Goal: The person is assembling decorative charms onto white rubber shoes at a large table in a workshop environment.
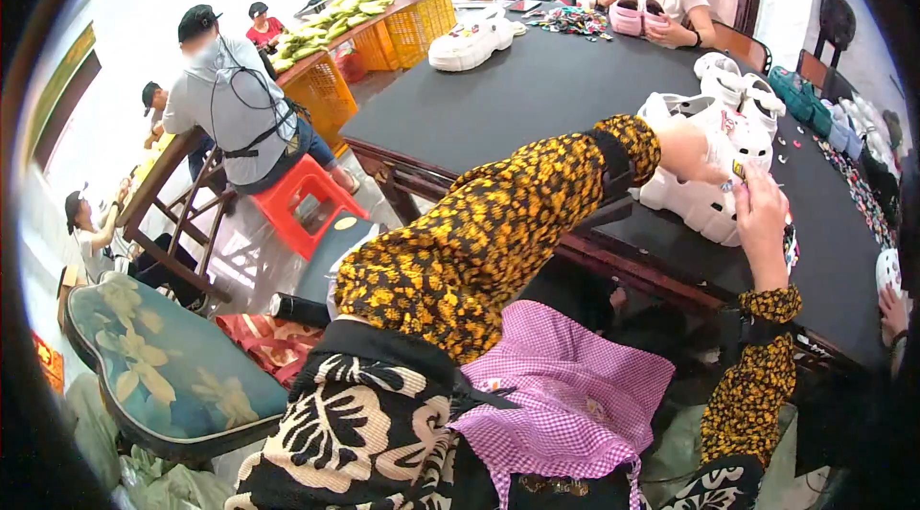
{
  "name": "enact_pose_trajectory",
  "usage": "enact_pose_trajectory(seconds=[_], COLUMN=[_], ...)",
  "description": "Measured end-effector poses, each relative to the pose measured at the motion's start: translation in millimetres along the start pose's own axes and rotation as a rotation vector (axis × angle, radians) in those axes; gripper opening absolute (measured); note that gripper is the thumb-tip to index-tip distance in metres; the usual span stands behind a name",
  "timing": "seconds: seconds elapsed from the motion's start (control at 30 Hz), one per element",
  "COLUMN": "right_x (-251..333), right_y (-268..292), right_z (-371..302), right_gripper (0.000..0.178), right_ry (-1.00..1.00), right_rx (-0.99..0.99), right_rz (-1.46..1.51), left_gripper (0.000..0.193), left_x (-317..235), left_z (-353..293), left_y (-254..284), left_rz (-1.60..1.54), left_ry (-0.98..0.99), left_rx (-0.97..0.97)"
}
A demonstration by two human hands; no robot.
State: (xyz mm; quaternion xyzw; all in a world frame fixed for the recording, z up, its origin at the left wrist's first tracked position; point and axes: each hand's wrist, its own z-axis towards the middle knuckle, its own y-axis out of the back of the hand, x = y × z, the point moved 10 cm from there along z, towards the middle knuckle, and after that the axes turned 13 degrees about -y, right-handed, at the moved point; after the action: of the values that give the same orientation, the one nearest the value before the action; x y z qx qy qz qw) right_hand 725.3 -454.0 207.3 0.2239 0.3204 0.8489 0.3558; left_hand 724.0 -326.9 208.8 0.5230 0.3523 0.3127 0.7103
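A white clog point(692, 211) with holes and small decorations lies at the near right edge of the dark table. My left hand point(692, 151) reaches over into it and holds it, its fingers mostly hidden by the shoe. My right hand point(763, 220) is closed in a pinch at the clog's upper, with its fingertips on a small yellow and dark shoe charm point(738, 168). Just beyond, more white clogs point(721, 79) stand close together, some with charms on them.
Loose colourful charms point(573, 21) are piled on the table point(537, 103), and more line its right side. A white pair of clogs point(471, 42) stands at the far left. Opposite, a person holds pink clogs point(636, 17). A hand point(893, 313) touches a white clog at far right.
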Motion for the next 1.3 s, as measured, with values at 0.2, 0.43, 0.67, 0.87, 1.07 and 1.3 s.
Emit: enact_pose_trajectory(seconds=[0.2, 0.43, 0.67, 0.87, 1.07, 1.3], right_x=[4.8, 0.2, -3.8, 2.8, -5.4, 8.9], right_y=[-1.7, -0.9, -3.6, 2.1, 4.1, 9.5], right_z=[6.0, -1.1, -3.0, -5.9, -7.7, -10.0], right_gripper=[0.037, 0.038, 0.038, 0.038, 0.036, 0.033], right_ry=[-0.008, -0.017, -0.002, 0.022, -0.011, 0.048], right_rx=[0.031, 0.052, 0.041, 0.000, -0.032, -0.074], right_rz=[-0.023, -0.040, -0.041, -0.023, -0.081, 0.069], left_gripper=[0.065, 0.047, 0.037, 0.034, 0.024, 0.026], left_x=[24.3, 14.5, 32.9, 36.0, 28.8, 34.2], left_z=[4.9, 1.5, 4.1, 8.3, 20.8, 4.2], left_y=[4.9, 8.7, 7.5, 10.2, 12.6, 20.6], left_rz=[-0.085, -0.259, -0.246, -0.368, -0.302, -0.187], left_ry=[0.062, 0.108, 0.187, 0.204, 0.170, 0.120], left_rx=[-0.076, -0.088, -0.149, -0.195, -0.259, -0.390])
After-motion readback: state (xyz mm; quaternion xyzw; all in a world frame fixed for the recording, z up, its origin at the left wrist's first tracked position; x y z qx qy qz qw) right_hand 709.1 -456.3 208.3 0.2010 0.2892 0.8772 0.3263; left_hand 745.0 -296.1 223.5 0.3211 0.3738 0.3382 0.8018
